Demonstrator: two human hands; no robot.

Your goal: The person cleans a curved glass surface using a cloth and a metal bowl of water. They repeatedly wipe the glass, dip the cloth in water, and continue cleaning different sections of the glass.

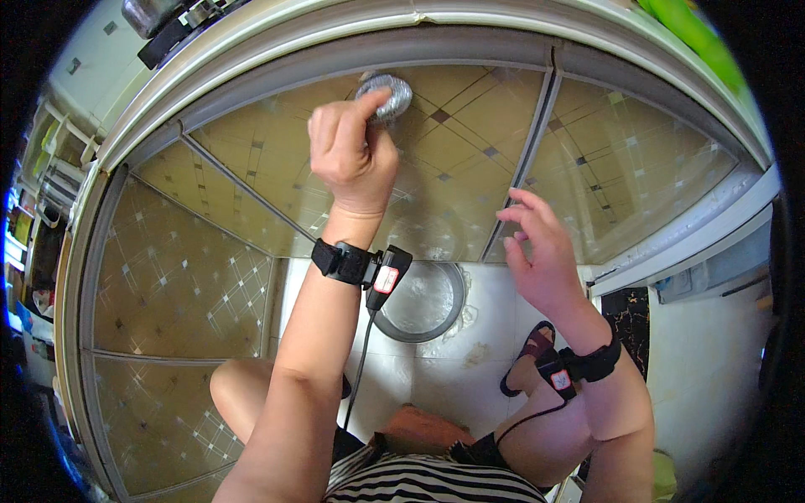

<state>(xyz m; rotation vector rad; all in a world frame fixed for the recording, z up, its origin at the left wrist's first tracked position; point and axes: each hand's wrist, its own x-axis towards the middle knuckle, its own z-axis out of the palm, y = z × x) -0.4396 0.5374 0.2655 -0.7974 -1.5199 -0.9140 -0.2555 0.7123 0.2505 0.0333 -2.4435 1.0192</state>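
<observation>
My left hand (352,141) grips a silvery steel wool scourer (399,99) near the top of a patterned glass cabinet door (453,151). The scourer looks pressed to the door; the contact itself is partly hidden by my fingers. Holding nothing, my right hand (544,251) has its fingers bent and apart, close to the metal frame strip (528,144) between two doors. I cannot tell whether its fingertips touch the strip. Below, a round metal basin (418,302) with water in it sits on the tiled floor, partly behind my left wrist.
More patterned cabinet panels (182,270) stand at the left and another door (629,163) at the right. Above runs the counter edge (302,38), with a gas stove (188,22) at upper left. A black cable (360,364) hangs from my left wrist device. The white floor tiles (453,371) look wet.
</observation>
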